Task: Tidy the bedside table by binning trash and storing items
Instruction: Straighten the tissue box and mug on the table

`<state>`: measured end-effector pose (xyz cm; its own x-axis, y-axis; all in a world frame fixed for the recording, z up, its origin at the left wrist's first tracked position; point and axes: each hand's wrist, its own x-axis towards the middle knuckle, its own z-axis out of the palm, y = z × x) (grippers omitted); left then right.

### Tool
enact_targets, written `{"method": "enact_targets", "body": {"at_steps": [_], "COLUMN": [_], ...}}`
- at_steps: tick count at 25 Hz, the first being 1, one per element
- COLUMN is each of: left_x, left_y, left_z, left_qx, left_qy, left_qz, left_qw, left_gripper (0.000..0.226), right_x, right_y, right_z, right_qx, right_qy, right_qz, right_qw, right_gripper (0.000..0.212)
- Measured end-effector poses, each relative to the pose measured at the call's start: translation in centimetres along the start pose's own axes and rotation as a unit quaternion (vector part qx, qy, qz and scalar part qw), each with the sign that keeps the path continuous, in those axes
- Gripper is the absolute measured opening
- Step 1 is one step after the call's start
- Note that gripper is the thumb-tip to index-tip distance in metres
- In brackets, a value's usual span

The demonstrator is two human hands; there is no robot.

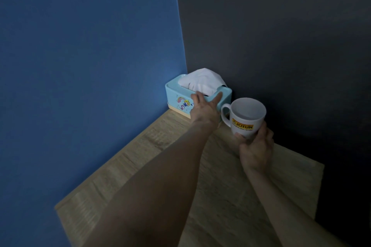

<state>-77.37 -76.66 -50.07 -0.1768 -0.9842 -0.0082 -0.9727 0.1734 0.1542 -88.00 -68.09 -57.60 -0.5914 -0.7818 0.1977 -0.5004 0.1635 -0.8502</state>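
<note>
1. Left hand spreads open across the tissue box, tucked in the table's back corner.
2. Right hand grips the white mug low, just beside the box.
3. Risk: handle clips the box, the mug slips.

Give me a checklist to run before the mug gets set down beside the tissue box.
1. Right hand grips the white mug firmly: ok, fingers wrap its lower body.
2. Mug upright: ok, slightly tilted.
3. Mug empty: cannot tell, inside is dim.
4. Left hand steadies the tissue box: ok, fingers rest on its top edge.
5. Bare table under the mug: ok.
6. Handle clear of the box: not ok, it nearly touches.
</note>
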Motion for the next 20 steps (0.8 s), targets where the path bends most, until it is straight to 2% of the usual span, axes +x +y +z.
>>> {"method": "enact_targets", "body": {"at_steps": [6,9,12,13,15,18,20], "left_x": [0.2,-0.6,-4.6,-6.5,-10.7,-15.8,-19.2], "left_y": [-0.5,-1.7,-2.9,-3.2,-3.9,-5.7,-6.4], "left_z": [-0.2,-0.7,0.0,0.5,1.7,4.0,5.7], "left_qx": [-0.003,-0.107,-0.180,-0.204,-0.245,-0.238,-0.176], "left_qy": [-0.034,-0.017,0.081,0.084,0.042,-0.016,0.000], "left_qz": [0.020,0.036,0.014,0.004,-0.019,-0.042,-0.019], "left_qw": [0.999,0.993,0.980,0.975,0.968,0.970,0.984], "left_gripper": [0.067,0.076,0.088,0.092,0.098,0.087,0.063], "right_x": [0.0,0.0,-0.1,-0.2,-1.1,-4.4,-7.6], "right_y": [-0.1,-0.3,-0.9,-0.9,-1.0,-1.4,-1.8], "right_z": [0.2,0.2,-0.2,-0.5,-1.1,-2.4,-3.2], "right_qx": [0.000,-0.011,0.008,0.020,0.040,0.015,-0.026], "right_qy": [0.023,0.020,0.037,0.047,0.043,-0.012,-0.041], "right_qz": [0.009,0.023,0.057,0.067,0.073,0.041,0.023], "right_qw": [1.000,0.999,0.998,0.996,0.996,0.999,0.999], "right_gripper": [0.083,0.084,0.079,0.078,0.081,0.088,0.089]}}
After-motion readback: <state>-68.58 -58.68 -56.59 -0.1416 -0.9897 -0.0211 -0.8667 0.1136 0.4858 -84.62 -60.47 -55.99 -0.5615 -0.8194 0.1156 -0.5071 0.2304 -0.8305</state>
